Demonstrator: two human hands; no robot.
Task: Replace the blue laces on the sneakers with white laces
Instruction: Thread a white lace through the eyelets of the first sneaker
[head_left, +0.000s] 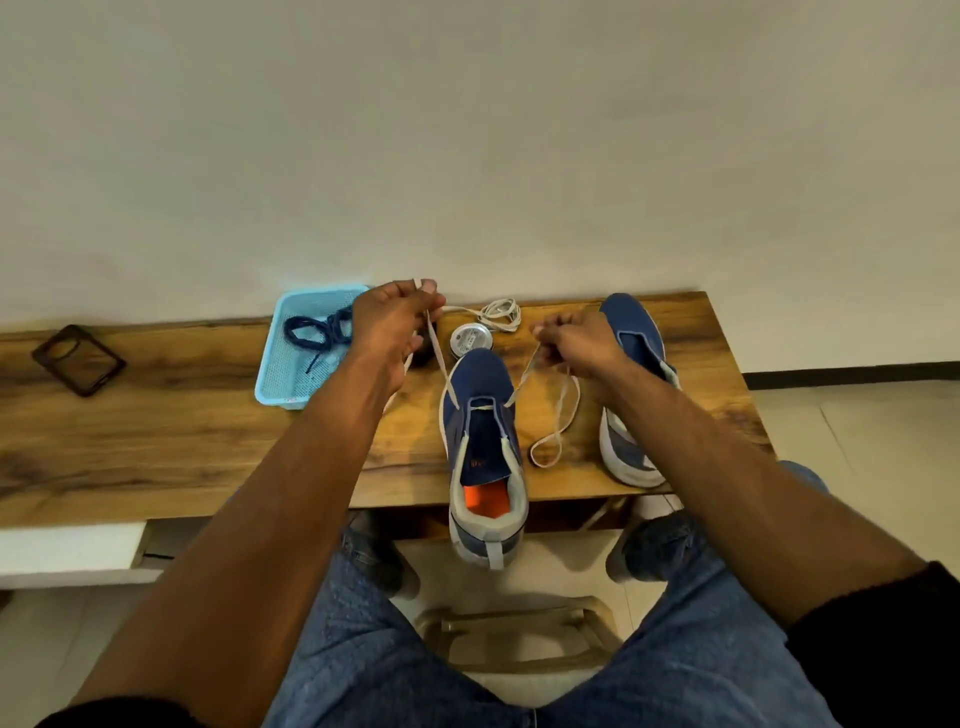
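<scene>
Wooden table (156, 441): long slab, dark grain, glossy finish, runs left-right against a plain pale wall.

Near sneaker (483, 457): centre of the table, long axis runs away from the person, toe toward the wall, heel hanging off the near edge. Blue knit upper, grey heel collar and pull tab, orange insole showing, white sole edge.

Second sneaker (636, 395): to the right, same colours, roughly parallel, toe toward the wall, partly hidden behind the right forearm. No lace visible on it.

Basket (306, 348): light blue plastic mesh, rectangular, left of the near sneaker. Blue laces (319, 330) lie tangled inside it.

White lace (558, 415): flat, off-white, threaded through the lowest eyelets near the toe of the near sneaker. The two ends rise in a V to the hands; slack from the right side loops down onto the table between the sneakers.

Left hand (392, 325): raised above the table, fingers curled round the left end of the lace, tip sticking up past thumb and forefinger.
Right hand (576, 343): fingers curled, pinches the right end.

Spare white lace (498, 313): coiled near the wall edge.
Small round tin (470, 338): metallic lid, just beyond the toe.
Dark phone case (78, 359): far left on the table.
</scene>
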